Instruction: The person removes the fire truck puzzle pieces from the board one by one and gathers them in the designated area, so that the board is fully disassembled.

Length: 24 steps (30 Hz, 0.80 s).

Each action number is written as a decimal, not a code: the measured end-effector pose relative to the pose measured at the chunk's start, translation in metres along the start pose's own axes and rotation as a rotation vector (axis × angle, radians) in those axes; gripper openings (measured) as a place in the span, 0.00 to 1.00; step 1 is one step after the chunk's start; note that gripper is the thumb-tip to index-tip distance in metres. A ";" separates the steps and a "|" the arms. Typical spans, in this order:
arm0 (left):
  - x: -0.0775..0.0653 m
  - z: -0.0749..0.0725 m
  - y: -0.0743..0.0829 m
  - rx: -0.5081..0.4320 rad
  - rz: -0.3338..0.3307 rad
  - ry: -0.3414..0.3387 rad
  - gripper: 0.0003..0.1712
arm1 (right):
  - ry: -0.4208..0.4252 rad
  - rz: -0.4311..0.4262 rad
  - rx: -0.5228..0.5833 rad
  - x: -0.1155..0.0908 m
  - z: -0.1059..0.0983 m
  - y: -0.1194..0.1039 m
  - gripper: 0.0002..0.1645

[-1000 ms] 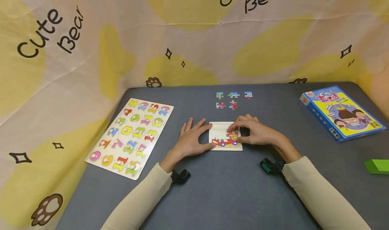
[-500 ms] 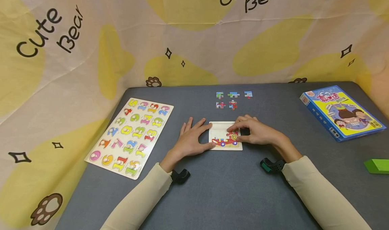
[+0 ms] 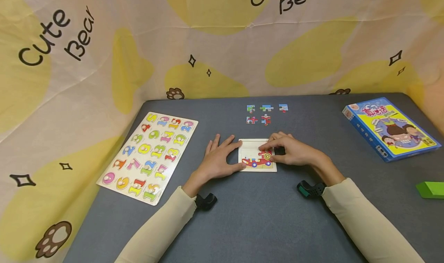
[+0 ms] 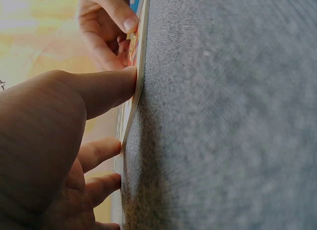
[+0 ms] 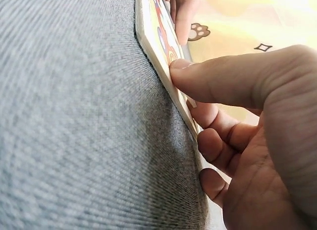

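Observation:
A small jigsaw board [image 3: 258,169] with a pale frame lies at the middle of the table, a red vehicle picture filling its lower part. My left hand [image 3: 217,161] is spread at its left side, thumb on the lower left edge and index fingertip at the upper left corner. Over the board's right side, my right hand [image 3: 293,149] pinches a jigsaw piece [image 5: 192,102] between thumb and index finger; the fingers hide most of it. In the left wrist view, the left thumb [image 4: 111,88] presses against the board's edge. Several loose jigsaw pieces [image 3: 266,108] lie in two rows behind the board.
A number puzzle board [image 3: 140,161] lies at the left of the grey table [image 3: 256,224]. Toward the right stands a blue and yellow box [image 3: 392,130], with a green block [image 3: 430,190] nearer the right edge. A patterned cloth [image 3: 222,43] hangs behind.

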State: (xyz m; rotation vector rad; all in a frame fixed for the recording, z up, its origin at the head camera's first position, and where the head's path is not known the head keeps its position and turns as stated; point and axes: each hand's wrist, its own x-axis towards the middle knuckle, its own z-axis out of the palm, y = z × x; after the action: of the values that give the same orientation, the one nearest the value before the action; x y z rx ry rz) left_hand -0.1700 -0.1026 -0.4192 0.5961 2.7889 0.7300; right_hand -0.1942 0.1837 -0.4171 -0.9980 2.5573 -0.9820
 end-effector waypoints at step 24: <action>0.000 -0.001 0.001 0.000 -0.008 -0.016 0.44 | 0.021 -0.010 0.083 -0.001 -0.001 0.009 0.22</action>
State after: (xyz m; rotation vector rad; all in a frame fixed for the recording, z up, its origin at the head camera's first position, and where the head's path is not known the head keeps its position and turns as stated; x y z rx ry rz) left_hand -0.1700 -0.1022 -0.4180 0.5886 2.7747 0.7202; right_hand -0.1986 0.1902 -0.4221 -0.9839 2.5083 -1.0973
